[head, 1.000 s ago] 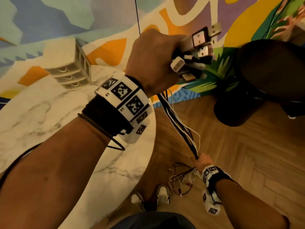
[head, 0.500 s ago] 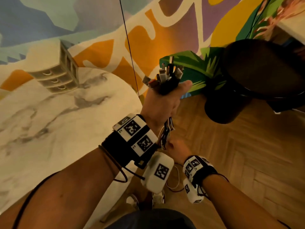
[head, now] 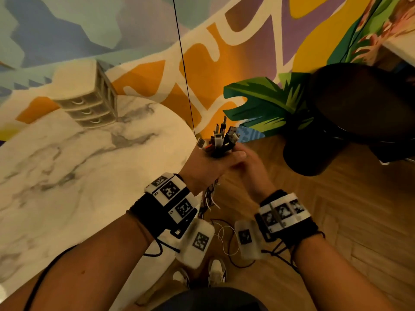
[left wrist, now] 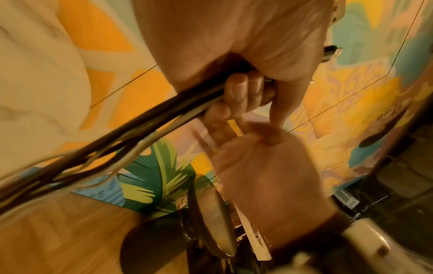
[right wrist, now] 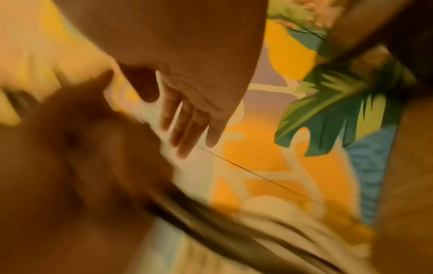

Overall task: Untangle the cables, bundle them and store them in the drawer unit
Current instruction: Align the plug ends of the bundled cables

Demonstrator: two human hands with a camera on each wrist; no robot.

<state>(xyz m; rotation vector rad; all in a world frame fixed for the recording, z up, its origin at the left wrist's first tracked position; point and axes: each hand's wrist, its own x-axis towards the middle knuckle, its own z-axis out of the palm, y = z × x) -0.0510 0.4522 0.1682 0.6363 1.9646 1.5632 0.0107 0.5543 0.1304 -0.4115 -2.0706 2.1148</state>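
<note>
My left hand (head: 211, 162) grips a bundle of black and white cables (head: 221, 140) just past the table's right edge, with the plug ends sticking up out of the fist. The left wrist view shows the fingers (left wrist: 241, 92) curled round the cables (left wrist: 117, 139), which run off to the lower left. The loose ends (head: 208, 198) hang below the wrist down to the floor. My right hand (head: 253, 171) is close beside the left. Its fingers (right wrist: 187, 126) are straight and hold nothing. The beige drawer unit (head: 89, 104), drawers closed, stands at the table's far side.
The round marble table (head: 78, 176) fills the left. A black round stool (head: 359, 104) stands on the wood floor to the right. A thin black cord (head: 184, 63) runs down the painted wall. My shoes (head: 215, 272) and some thin wires (head: 224, 241) are below.
My left hand has come down and towards me with the bundle. My right hand has let go of the cables low down and risen to beside the left hand.
</note>
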